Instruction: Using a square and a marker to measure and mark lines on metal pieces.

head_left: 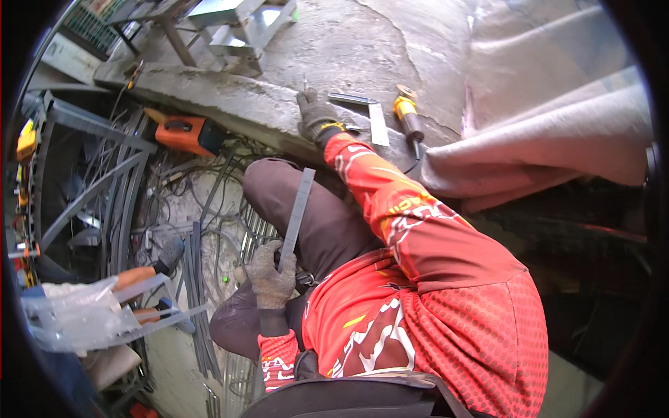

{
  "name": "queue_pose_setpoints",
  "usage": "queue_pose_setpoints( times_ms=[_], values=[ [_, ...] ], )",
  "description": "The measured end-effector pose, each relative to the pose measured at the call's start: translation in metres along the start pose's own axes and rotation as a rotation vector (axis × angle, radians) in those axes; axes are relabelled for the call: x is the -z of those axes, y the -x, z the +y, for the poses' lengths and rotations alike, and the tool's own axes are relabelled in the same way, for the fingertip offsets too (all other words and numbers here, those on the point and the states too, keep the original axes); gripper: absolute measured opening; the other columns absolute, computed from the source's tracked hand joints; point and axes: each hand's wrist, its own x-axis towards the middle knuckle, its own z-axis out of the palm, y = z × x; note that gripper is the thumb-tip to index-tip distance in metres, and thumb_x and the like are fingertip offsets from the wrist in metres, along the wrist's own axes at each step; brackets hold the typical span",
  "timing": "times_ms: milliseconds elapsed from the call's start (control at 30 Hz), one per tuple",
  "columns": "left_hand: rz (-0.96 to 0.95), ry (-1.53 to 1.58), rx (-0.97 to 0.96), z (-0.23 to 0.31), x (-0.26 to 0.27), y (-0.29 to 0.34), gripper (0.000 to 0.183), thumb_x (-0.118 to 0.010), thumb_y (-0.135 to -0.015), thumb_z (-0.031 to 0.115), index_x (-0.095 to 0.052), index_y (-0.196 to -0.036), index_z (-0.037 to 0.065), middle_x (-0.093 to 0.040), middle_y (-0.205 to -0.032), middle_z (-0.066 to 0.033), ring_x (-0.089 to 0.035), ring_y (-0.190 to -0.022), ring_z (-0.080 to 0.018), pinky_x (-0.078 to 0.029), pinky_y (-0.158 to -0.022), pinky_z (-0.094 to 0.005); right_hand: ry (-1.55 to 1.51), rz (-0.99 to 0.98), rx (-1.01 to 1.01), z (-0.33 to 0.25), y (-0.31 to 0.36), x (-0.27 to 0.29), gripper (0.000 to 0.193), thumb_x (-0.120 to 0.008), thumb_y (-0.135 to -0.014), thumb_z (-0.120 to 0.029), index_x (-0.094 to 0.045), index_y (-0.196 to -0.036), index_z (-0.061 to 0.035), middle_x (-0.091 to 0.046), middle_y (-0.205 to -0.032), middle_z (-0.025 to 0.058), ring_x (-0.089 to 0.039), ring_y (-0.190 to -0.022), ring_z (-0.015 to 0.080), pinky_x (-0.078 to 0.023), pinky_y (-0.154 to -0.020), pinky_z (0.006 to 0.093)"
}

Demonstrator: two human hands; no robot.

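Note:
My left hand (270,280), in a grey knit glove, grips the lower end of a flat grey metal bar (297,202). The bar rises upright in front of my bent knees. My right hand (316,115), also gloved, reaches forward on a red sleeve and rests on a concrete ledge (230,97). Its fingers close on a thin pencil-like tool (304,84) that points away from me. A steel square (369,110) lies on the ledge just right of this hand.
A yellow and black angle grinder (408,117) lies right of the square, beside a pinkish tarp (557,132). An orange machine (185,132) sits under the ledge among cables (209,202). Curved metal bars (104,195) and a plastic sheet (77,317) fill the left.

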Motion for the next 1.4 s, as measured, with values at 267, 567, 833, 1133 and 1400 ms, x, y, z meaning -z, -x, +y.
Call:
queue_pose_setpoints(
  times_ms=[267,567,833,1133,1400],
  values=[
    [0.036,0.031,-0.019,-0.002,0.003,0.003,0.030,-0.075,-0.083,0.017,-0.066,-0.108,0.003,-0.066,-0.093,-0.0156,-0.066,-0.085,-0.0328,-0.053,-0.076,-0.0427,-0.003,0.087,0.017,0.030,0.020,0.011,0.059,-0.067,-0.083,-0.028,-0.055,-0.137,-0.0099,-0.053,-0.137,0.0165,-0.063,-0.110,0.0395,-0.053,-0.091,0.0490],
    [0.089,0.034,-0.043,-0.006,0.006,0.008,0.030,-0.076,-0.081,0.017,-0.066,-0.105,0.003,-0.066,-0.093,-0.0159,-0.066,-0.081,-0.0340,-0.053,-0.073,-0.0430,0.095,-0.138,-0.072,0.038,0.015,0.016,0.059,-0.066,-0.082,-0.027,-0.053,-0.139,-0.0126,-0.049,-0.146,0.0168,-0.064,-0.116,0.0379,-0.053,-0.095,0.0478],
    [0.000,0.026,-0.125,0.007,0.011,0.001,0.036,-0.079,-0.076,0.021,-0.065,-0.106,0.006,-0.065,-0.093,-0.0154,-0.065,-0.083,-0.0367,-0.053,-0.074,-0.0449,-0.234,0.129,-0.254,0.129,-0.029,0.073,0.054,-0.069,-0.084,-0.036,-0.066,-0.124,0.0002,-0.066,-0.122,0.0257,-0.060,-0.122,0.0363,-0.046,-0.105,0.0412],
    [-0.031,0.018,-0.022,0.011,0.009,0.003,0.032,-0.078,-0.078,0.017,-0.066,-0.104,0.005,-0.067,-0.088,-0.0164,-0.067,-0.080,-0.0364,-0.054,-0.071,-0.0444,0.036,-0.346,0.011,0.060,0.063,0.073,0.096,-0.080,-0.069,-0.043,-0.039,-0.149,-0.0074,-0.041,-0.148,0.0266,-0.054,-0.126,0.0450,-0.048,-0.106,0.0464],
    [0.009,-0.021,-0.029,0.017,0.011,-0.006,0.024,-0.073,-0.081,0.023,-0.067,-0.098,0.007,-0.067,-0.087,-0.0154,-0.067,-0.080,-0.0346,-0.053,-0.069,-0.0445,-0.197,-0.235,-0.062,0.102,0.032,0.092,0.090,-0.075,-0.073,-0.040,-0.042,-0.147,-0.0010,-0.043,-0.147,0.0262,-0.052,-0.130,0.0427,-0.046,-0.108,0.0430]
  ],
)
